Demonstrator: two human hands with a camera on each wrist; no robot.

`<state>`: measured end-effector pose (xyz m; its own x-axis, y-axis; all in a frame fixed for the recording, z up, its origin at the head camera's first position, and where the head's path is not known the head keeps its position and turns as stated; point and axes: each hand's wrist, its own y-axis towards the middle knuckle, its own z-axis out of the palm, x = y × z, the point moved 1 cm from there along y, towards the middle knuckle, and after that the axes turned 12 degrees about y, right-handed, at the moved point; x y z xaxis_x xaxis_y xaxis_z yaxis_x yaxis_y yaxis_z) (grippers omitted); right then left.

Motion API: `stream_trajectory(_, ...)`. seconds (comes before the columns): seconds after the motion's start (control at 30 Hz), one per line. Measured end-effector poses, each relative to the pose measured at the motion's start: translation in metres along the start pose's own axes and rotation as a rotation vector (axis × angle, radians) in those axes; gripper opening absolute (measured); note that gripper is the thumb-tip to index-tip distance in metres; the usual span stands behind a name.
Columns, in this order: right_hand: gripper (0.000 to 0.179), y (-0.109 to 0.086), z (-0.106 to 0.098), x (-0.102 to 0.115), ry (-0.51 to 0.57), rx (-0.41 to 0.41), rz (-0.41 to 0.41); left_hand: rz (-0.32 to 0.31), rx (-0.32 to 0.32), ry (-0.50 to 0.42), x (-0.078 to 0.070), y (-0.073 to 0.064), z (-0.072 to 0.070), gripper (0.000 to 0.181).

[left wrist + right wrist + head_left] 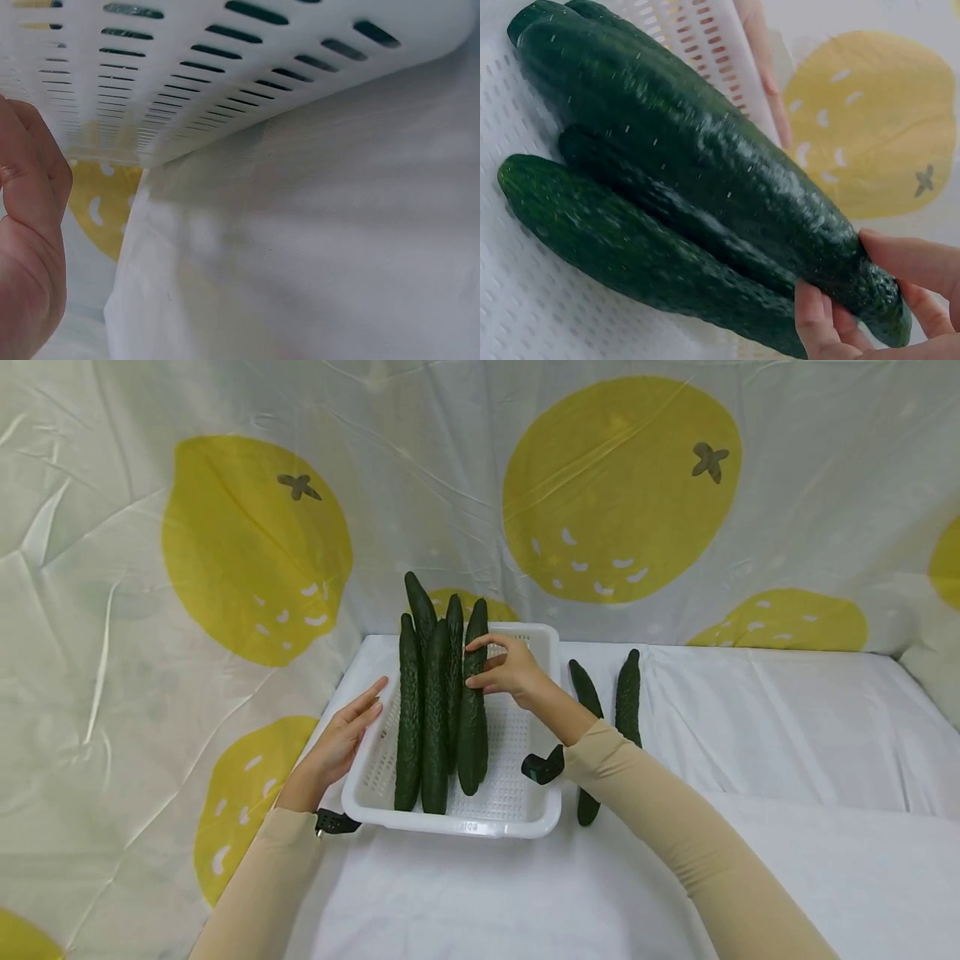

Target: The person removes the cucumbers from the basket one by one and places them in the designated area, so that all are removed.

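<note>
1. Held cucumber (470, 735): in basket (465, 828), R side of grp; far end shows past far rim in head view.
2. R hand (517, 675): pinches held cucumber btwn thumb & fingers, nr far end.
3. Other cucumbers (435, 743): mostly to L; open floor btwn held cucumber & R wall.
4. L hand (347, 731): fingers extended, outside basket's L wall; contact unclear.
5. Two loose cucumbers (628, 693): R of basket, partly behind R sleeve (675, 818).
6. Table (465, 902): basket nr L edge; open room R.
</note>
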<state>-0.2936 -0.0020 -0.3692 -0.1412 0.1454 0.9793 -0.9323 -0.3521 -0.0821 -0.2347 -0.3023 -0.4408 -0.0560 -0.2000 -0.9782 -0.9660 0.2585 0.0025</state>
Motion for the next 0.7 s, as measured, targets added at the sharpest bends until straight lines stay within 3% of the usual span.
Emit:
stream_trajectory(0.33,0.054,-0.014,-0.023,0.024,0.085,0.027,0.025,-0.003,-0.007,0.048,-0.001,0.002,-0.001,0.056)
stream_trajectory(0.7,0.054,-0.032,-0.056,0.045,0.113,0.039,0.016,-0.006,0.012,0.022,-0.005,0.0,-0.003,0.056)
